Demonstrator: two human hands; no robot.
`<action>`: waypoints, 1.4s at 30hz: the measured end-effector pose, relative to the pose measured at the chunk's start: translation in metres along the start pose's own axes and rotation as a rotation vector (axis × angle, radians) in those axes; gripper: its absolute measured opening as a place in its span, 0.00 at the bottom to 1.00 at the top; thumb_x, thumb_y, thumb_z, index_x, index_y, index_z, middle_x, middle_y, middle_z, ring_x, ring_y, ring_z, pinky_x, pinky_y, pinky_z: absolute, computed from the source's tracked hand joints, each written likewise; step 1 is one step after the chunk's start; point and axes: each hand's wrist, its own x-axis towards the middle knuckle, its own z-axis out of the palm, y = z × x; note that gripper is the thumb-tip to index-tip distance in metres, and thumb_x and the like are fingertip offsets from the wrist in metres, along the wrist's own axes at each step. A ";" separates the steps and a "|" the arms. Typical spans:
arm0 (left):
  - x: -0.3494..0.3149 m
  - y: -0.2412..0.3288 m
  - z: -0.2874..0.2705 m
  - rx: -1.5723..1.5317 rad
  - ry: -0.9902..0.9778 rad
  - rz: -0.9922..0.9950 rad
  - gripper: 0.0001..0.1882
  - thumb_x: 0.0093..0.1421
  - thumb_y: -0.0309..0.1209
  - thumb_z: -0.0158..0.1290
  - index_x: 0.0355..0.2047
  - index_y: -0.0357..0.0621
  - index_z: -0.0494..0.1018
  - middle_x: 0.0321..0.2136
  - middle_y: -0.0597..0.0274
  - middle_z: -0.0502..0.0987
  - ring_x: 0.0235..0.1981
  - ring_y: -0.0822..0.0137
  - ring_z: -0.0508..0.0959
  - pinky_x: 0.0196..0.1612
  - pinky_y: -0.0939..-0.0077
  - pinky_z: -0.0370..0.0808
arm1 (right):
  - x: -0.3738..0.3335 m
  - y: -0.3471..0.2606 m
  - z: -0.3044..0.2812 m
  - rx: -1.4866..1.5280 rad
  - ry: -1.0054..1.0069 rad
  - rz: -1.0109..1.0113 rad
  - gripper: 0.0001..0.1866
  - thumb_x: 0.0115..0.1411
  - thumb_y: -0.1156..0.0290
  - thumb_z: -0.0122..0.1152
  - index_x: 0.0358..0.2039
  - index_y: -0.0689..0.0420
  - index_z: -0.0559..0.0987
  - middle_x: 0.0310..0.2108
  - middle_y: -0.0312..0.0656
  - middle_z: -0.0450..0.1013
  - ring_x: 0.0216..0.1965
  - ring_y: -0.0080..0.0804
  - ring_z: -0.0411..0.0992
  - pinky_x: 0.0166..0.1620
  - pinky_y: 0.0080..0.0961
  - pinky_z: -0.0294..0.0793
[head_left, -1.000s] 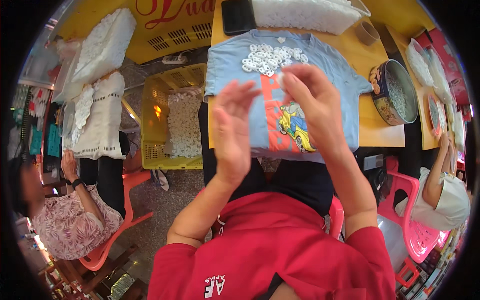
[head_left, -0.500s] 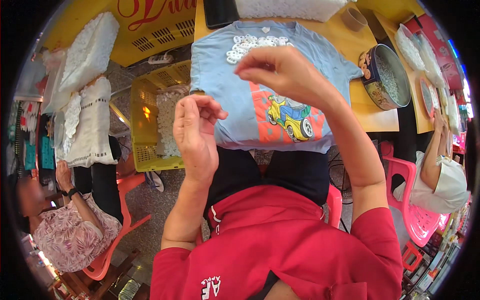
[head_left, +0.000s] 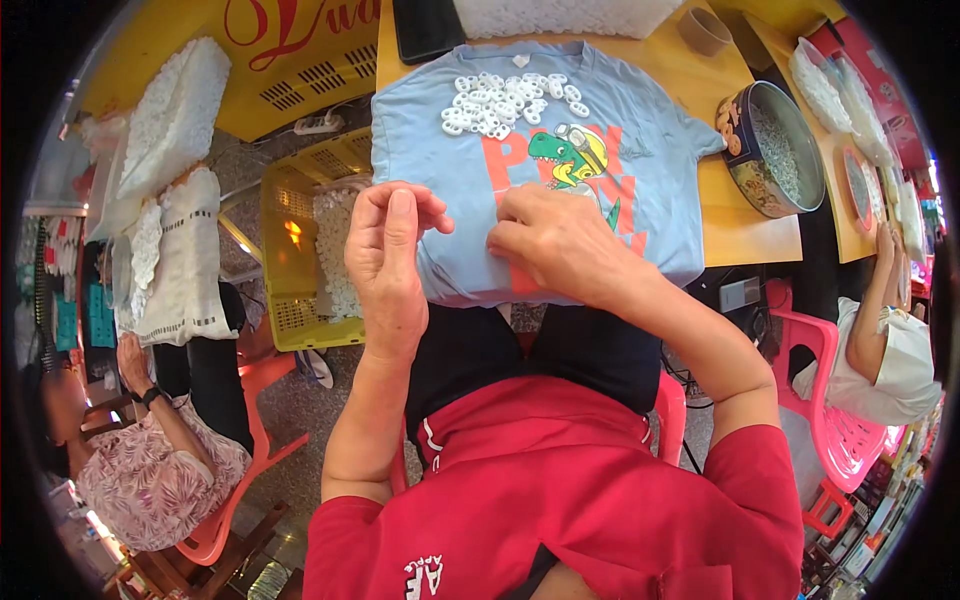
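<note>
A light blue T-shirt with a printed cartoon lies spread over the table. Small white oval plastic pieces with holes are heaped on its upper part. My left hand is raised at the shirt's left edge, its fingers curled in and the thumb pressed against them. Over the lower middle of the shirt, my right hand has its fingertips pinched together, pointing at the left hand. Whatever either hand may hold is hidden or too small to make out.
Right of the shirt stands a round tin of small shiny bits. A yellow crate with white pieces is at the left. Behind are a dark tray, a cup and a white heap. Co-workers sit on both sides.
My right hand has come down and nearer from beside the white pieces to the lower middle of the shirt, uncovering the heap and the print. My left hand has barely moved.
</note>
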 end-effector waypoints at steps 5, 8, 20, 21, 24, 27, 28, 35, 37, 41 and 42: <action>0.010 0.002 0.003 0.097 -0.033 0.038 0.09 0.68 0.31 0.45 0.38 0.37 0.68 0.31 0.62 0.73 0.30 0.73 0.73 0.38 0.78 0.71 | 0.001 -0.004 0.000 -0.024 0.047 -0.057 0.06 0.46 0.73 0.58 0.26 0.58 0.73 0.28 0.41 0.66 0.32 0.38 0.70 0.31 0.32 0.71; 0.019 0.001 0.002 0.148 -0.051 0.052 0.09 0.68 0.31 0.45 0.38 0.37 0.69 0.31 0.62 0.73 0.30 0.73 0.73 0.38 0.80 0.71 | -0.001 -0.003 0.001 -0.022 0.041 -0.060 0.07 0.46 0.74 0.58 0.27 0.59 0.71 0.28 0.41 0.66 0.32 0.38 0.70 0.31 0.32 0.71; 0.048 -0.001 0.011 0.378 -0.145 0.031 0.08 0.66 0.29 0.49 0.40 0.35 0.70 0.31 0.63 0.74 0.30 0.76 0.73 0.37 0.83 0.71 | -0.012 0.010 -0.030 0.324 0.273 0.158 0.11 0.51 0.82 0.62 0.36 0.60 0.76 0.31 0.43 0.71 0.34 0.39 0.73 0.35 0.30 0.73; 0.049 -0.001 0.014 0.427 -0.157 0.027 0.08 0.65 0.28 0.49 0.39 0.36 0.70 0.31 0.64 0.74 0.31 0.76 0.73 0.37 0.82 0.71 | -0.014 0.011 -0.032 0.371 0.297 0.193 0.10 0.52 0.83 0.61 0.36 0.60 0.77 0.31 0.43 0.71 0.34 0.38 0.73 0.35 0.29 0.73; 0.052 -0.007 0.016 0.536 -0.195 0.068 0.06 0.64 0.26 0.51 0.38 0.36 0.71 0.31 0.63 0.75 0.31 0.74 0.74 0.38 0.80 0.72 | -0.022 0.015 -0.037 0.510 0.226 0.304 0.09 0.53 0.84 0.60 0.35 0.61 0.78 0.33 0.43 0.73 0.35 0.33 0.74 0.37 0.27 0.73; 0.056 -0.010 0.016 0.684 -0.225 0.173 0.04 0.61 0.24 0.52 0.35 0.36 0.72 0.30 0.60 0.75 0.31 0.70 0.76 0.38 0.77 0.72 | -0.025 0.017 -0.042 0.676 0.255 0.415 0.07 0.56 0.84 0.59 0.36 0.62 0.79 0.35 0.42 0.74 0.35 0.27 0.73 0.38 0.23 0.73; 0.059 -0.010 0.016 0.772 -0.232 0.236 0.04 0.60 0.24 0.53 0.34 0.36 0.73 0.30 0.58 0.75 0.30 0.67 0.76 0.37 0.75 0.72 | -0.026 0.020 -0.041 0.680 0.254 0.417 0.07 0.56 0.84 0.59 0.36 0.62 0.79 0.35 0.42 0.74 0.35 0.27 0.73 0.38 0.23 0.73; 0.088 -0.013 -0.001 1.106 -0.140 0.365 0.05 0.57 0.24 0.54 0.33 0.37 0.73 0.28 0.57 0.74 0.31 0.59 0.75 0.37 0.67 0.70 | -0.031 0.029 -0.033 0.901 0.349 0.553 0.06 0.58 0.82 0.58 0.38 0.64 0.78 0.37 0.38 0.73 0.35 0.21 0.71 0.37 0.19 0.72; 0.092 -0.020 -0.005 1.246 -0.180 0.424 0.05 0.56 0.27 0.56 0.32 0.40 0.73 0.27 0.59 0.74 0.31 0.59 0.73 0.38 0.66 0.68 | -0.030 0.029 -0.033 0.884 0.337 0.555 0.07 0.58 0.82 0.58 0.38 0.64 0.78 0.37 0.38 0.73 0.35 0.21 0.71 0.37 0.18 0.72; 0.093 -0.023 0.001 1.355 -0.231 0.402 0.06 0.55 0.29 0.57 0.32 0.43 0.73 0.29 0.61 0.73 0.34 0.60 0.72 0.39 0.65 0.66 | -0.028 0.029 -0.036 0.772 0.308 0.537 0.07 0.58 0.81 0.59 0.37 0.64 0.79 0.35 0.39 0.74 0.35 0.23 0.71 0.38 0.19 0.72; 0.093 -0.025 0.001 1.376 -0.237 0.415 0.07 0.55 0.30 0.58 0.32 0.43 0.73 0.30 0.61 0.73 0.35 0.60 0.71 0.40 0.65 0.66 | -0.028 0.030 -0.036 0.717 0.313 0.499 0.07 0.57 0.81 0.59 0.37 0.64 0.79 0.35 0.40 0.74 0.35 0.24 0.72 0.38 0.20 0.72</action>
